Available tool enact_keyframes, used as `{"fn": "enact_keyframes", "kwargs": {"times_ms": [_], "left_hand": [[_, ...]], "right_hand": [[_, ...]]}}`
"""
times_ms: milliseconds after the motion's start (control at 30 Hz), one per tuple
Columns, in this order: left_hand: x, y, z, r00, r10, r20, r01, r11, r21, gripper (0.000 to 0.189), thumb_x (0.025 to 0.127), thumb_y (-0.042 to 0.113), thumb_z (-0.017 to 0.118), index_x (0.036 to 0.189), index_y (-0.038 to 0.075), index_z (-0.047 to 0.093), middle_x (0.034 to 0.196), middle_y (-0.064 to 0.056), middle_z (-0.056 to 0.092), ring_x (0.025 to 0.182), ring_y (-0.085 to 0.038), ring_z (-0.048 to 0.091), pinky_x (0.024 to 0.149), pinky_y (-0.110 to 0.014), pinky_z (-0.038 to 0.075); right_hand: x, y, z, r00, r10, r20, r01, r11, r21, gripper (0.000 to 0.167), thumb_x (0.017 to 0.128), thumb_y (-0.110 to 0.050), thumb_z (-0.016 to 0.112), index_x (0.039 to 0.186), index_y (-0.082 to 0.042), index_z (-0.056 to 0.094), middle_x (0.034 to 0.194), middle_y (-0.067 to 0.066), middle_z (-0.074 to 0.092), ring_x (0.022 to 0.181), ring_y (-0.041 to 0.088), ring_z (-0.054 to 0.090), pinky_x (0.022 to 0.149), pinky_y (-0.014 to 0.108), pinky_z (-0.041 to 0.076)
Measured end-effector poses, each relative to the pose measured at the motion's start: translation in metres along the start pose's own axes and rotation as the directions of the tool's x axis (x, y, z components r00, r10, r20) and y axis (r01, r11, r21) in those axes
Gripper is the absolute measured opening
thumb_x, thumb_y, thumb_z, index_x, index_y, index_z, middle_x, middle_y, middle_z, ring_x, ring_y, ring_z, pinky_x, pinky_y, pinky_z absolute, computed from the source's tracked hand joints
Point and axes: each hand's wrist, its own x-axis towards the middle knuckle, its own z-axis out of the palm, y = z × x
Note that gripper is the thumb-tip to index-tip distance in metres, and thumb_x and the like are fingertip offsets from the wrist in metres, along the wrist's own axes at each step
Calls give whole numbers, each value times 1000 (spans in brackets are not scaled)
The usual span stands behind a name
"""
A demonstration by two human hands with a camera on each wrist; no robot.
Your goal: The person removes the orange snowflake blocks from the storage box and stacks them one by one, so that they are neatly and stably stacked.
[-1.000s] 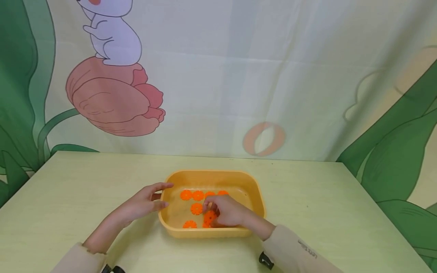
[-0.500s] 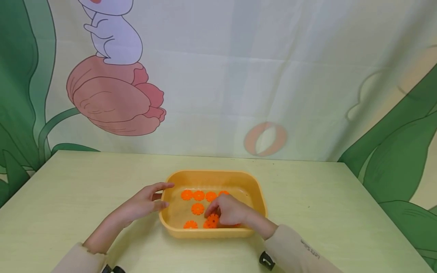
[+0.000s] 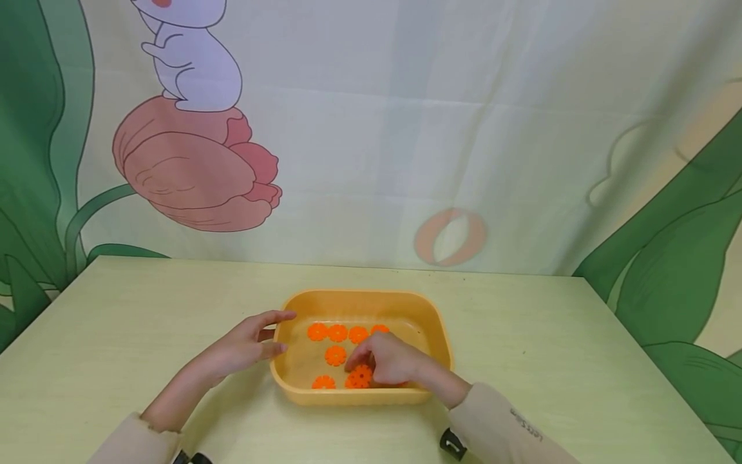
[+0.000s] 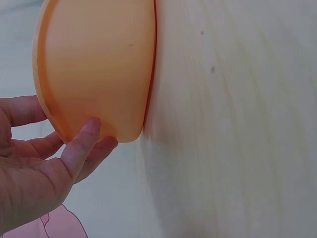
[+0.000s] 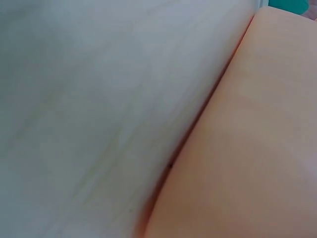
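We see the left hand [image 3: 243,343] clamped on the left end of a rounded rectangular yellow-orange plastic tray [image 3: 353,397], its digits spread on either side of the rim. In the left wrist view, some fingertips press the outer wall while others pass behind the rim.

We find the right hand [image 3: 393,358] reaching down inside the tray, its fingers bent. Just beside the fingertips is a notched, flower-shaped orange disc [image 3: 362,375], overlapping another of its kind near the front wall; the contact is hidden, so we cannot tell whether the fingers pinch it.

Further orange discs lie on the tray floor: four in a row along the back, the rightmost partly covered by the right hand, a single middle disc [image 3: 335,355] left of the fingers, and a front-left disc [image 3: 323,382] cut off by the front wall. A bit of orange also shows below the right hand.

The tray sits on a pale yellow-green table [image 3: 522,367]. Behind it we see a whitish cloth backdrop [image 3: 359,148] printed with a white animal on a pink tulip. Both arms wear cream sleeves [image 3: 501,425].
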Motion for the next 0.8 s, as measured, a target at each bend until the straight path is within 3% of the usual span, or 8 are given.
{"fn": "enact_keyframes", "kwargs": {"times_ms": [167,433,633,800], "left_hand": [[0,0,-1,1000,-1,-2,1,1000,4,52,88,5,54,136,-4,34,139,-26,32,121,-42,40,90,-43,45],[-1,1,0,1000,4,-2,-4,1000,13,53,88,5,55,136,-4,34,139,-26,32,120,-42,41,90,-43,45],[-1,0,1,1000,16,1,-16,1000,0,53,88,4,55,136,-5,34,139,-26,32,120,-42,40,89,-42,46],[-1,-2,0,999,32,10,-31,999,-21,53,88,4,54,136,-6,33,139,-27,31,121,-43,39,89,-41,46]], "right_hand": [[0,1,-1,1000,-10,-13,10,1000,-11,41,62,21,52,91,-1,70,86,3,68,62,8,44,56,16,38],[-10,5,-14,995,46,-87,-39,996,79,31,62,12,68,90,-2,70,79,1,65,54,8,45,50,18,39],[-23,10,-32,989,98,-111,-75,978,197,33,63,3,78,94,-1,69,84,1,62,63,12,49,57,22,44],[-33,15,-46,980,109,-166,-80,981,175,34,64,-3,80,96,-3,68,90,2,62,72,15,53,64,25,49]]}}
